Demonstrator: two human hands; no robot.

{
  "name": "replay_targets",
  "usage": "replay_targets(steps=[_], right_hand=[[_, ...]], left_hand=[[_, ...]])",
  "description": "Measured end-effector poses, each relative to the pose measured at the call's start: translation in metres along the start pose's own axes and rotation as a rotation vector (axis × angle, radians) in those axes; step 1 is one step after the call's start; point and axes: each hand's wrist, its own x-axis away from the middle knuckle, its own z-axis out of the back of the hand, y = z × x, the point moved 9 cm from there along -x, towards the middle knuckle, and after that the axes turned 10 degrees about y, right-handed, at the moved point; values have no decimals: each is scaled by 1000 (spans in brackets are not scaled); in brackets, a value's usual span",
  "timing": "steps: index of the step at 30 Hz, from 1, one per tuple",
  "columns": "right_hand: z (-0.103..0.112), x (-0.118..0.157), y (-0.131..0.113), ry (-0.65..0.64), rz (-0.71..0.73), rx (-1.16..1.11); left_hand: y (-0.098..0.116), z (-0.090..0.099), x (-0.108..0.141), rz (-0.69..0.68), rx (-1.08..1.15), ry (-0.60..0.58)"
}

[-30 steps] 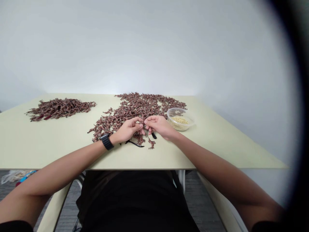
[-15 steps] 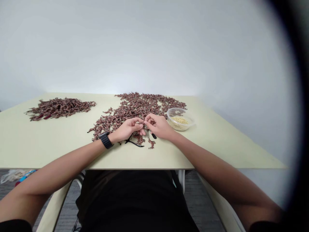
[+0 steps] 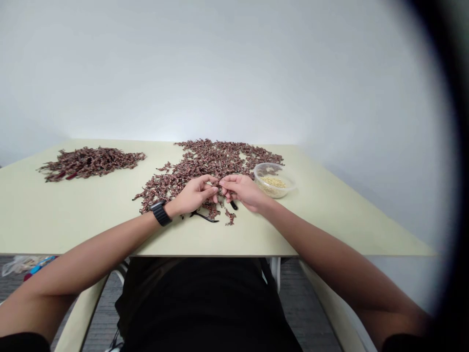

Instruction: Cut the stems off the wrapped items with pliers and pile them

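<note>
My left hand [image 3: 198,193], with a black watch [image 3: 160,213] on its wrist, is pinched closed over the near part of a wide heap of small reddish-brown pieces [image 3: 208,159]. Facing it, fingertips almost meeting, is my right hand [image 3: 247,189], its thumb and fingers also pinched together. Whatever sits between the fingertips is too small to make out against the heap. Just below the hands lie a thin curved black handle [image 3: 207,217] and a short black end [image 3: 233,205], perhaps of one tool. A single reddish-brown piece [image 3: 230,217] rests apart near them.
Right of my hands stands a clear round plastic bowl [image 3: 289,188] holding small yellow bits [image 3: 273,182]. A second heap of brown pieces [image 3: 91,162] lies at the table's far left. The pale table [image 3: 330,220] meets a wall [image 3: 234,68] behind.
My right hand has turned slightly, its thumb now lying higher across the fingers. My left hand stays nearly in place, with its fingers drawn closer together.
</note>
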Motion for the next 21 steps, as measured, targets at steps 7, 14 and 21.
replay_targets(steps=[7, 14, 21], right_hand=[[2, 8, -27, 65, 340, 379], [-7, 23, -45, 59, 539, 648], [-2, 12, -25, 98, 343, 426]], left_hand=[[3, -4, 0, 31, 109, -76], [8, -6, 1, 27, 110, -74], [4, -1, 2, -2, -56, 24]])
